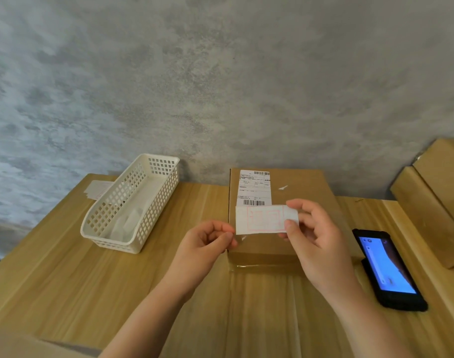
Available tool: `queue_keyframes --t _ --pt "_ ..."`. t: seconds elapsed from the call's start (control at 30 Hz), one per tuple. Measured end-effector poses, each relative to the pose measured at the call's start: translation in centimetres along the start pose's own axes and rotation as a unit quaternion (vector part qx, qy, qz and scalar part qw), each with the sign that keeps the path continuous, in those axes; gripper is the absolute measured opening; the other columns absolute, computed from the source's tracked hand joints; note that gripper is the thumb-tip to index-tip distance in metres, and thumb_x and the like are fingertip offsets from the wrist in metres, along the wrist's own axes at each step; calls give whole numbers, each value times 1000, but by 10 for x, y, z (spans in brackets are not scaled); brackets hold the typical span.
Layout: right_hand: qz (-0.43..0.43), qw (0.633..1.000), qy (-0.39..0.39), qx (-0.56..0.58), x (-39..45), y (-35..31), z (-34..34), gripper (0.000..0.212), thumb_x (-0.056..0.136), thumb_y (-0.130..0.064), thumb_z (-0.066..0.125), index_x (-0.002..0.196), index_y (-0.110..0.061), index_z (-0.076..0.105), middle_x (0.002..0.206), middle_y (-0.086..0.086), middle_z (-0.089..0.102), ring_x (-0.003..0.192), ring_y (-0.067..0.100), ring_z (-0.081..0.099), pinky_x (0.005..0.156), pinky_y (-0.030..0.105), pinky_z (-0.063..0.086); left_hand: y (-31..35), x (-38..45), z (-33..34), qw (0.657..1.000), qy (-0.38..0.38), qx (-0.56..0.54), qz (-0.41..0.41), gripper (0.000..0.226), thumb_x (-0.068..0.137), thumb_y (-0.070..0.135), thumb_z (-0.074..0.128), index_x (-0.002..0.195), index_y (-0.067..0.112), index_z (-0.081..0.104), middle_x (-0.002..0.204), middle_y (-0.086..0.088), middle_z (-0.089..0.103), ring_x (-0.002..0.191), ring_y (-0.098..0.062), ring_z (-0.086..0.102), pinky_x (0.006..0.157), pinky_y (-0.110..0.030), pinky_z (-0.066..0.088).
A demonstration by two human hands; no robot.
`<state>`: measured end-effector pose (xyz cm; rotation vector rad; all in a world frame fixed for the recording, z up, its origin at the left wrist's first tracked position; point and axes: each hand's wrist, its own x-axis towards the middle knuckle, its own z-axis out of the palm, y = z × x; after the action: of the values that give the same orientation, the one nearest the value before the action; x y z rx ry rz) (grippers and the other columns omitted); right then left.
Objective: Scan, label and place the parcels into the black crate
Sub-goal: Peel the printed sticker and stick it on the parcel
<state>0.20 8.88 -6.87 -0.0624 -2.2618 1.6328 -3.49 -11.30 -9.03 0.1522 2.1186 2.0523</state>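
Note:
A brown cardboard parcel [300, 192] lies on the wooden table [65, 280], with a white shipping sheet [254, 188] bearing barcodes on its top. Above the parcel's near end I hold a small white label [264, 219] printed in red. My right hand [316, 241] pinches its right end between thumb and fingers. My left hand [207, 241] pinches its lower left corner. The black crate is out of sight.
A white perforated basket [132, 202] holding white slips stands at the left, with loose labels [98, 189] behind it. A black handheld scanner [387, 270] with a lit blue screen lies at the right. More cardboard boxes [437, 200] are stacked at the far right.

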Motion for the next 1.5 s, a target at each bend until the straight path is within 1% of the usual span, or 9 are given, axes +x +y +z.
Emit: queue_keyframes --t 0.3,0.63,0.87,1.0,1.07,1.13,1.23,1.3,1.5 --pt "-20 1000 4 7 20 2 -5 29 95 -10 60 109 -35 58 98 -19 74 87 10 72 79 36 58 2 16 5 1000 -22 16 3 11 97 8 58 96 5 68 74 -2 69 70 -12 61 70 -23 52" --pt "-21 1000 -9 3 34 7 4 32 95 -7 60 108 -36 58 104 -20 73 84 15 72 80 52 57 3 25 -1 999 -22 11 24 11 96 4 57 94 0 67 72 -2 67 69 -8 59 69 -17 48" --pt "-29 999 -18 6 39 8 9 32 95 -7 61 110 -35 58 100 -12 75 87 10 72 78 39 58 4 29 -4 999 -21 1 37 10 96 1 57 91 -1 66 72 -2 65 67 -7 57 67 -16 47" --pt "-26 998 -38 -31 43 15 11 31 95 -13 61 113 -37 56 105 -14 73 93 8 69 82 37 57 6 28 -6 999 -28 -1 44 11 95 1 58 89 4 67 75 -2 65 71 -11 55 68 -18 47" --pt "-60 989 -29 -131 43 17 15 30 92 -21 62 119 -31 55 121 -16 63 111 5 60 92 33 54 7 26 -7 998 -29 1 62 10 95 4 60 90 6 68 78 -8 63 75 -16 53 70 -22 46" --pt "-147 968 12 -201 43 16 18 27 91 -22 61 117 -20 58 130 -8 53 123 12 50 102 25 44 10 24 -7 996 -31 -2 86 7 92 12 64 90 8 69 84 -19 63 78 -20 53 72 -28 45" --pt "-246 955 -12 -168 39 6 22 13 92 -20 58 103 -14 63 113 -5 61 113 13 57 95 23 45 17 20 -5 992 -28 6 121 11 87 24 67 90 14 71 89 -18 65 79 -25 58 73 -36 49" --pt "-264 952 -59 -141 36 -1 23 13 92 -24 58 100 -16 65 103 -10 64 104 9 61 88 26 49 19 19 -6 988 -29 34 146 17 85 32 67 92 17 71 88 -12 67 83 -29 61 77 -44 51" --pt "-264 952 -91 -126 31 -7 28 15 90 -29 63 101 -20 68 97 -14 67 96 5 64 80 27 51 27 17 -5 971 -16 114 209 6 85 33 65 88 31 69 85 2 67 82 -14 62 76 -25 49"
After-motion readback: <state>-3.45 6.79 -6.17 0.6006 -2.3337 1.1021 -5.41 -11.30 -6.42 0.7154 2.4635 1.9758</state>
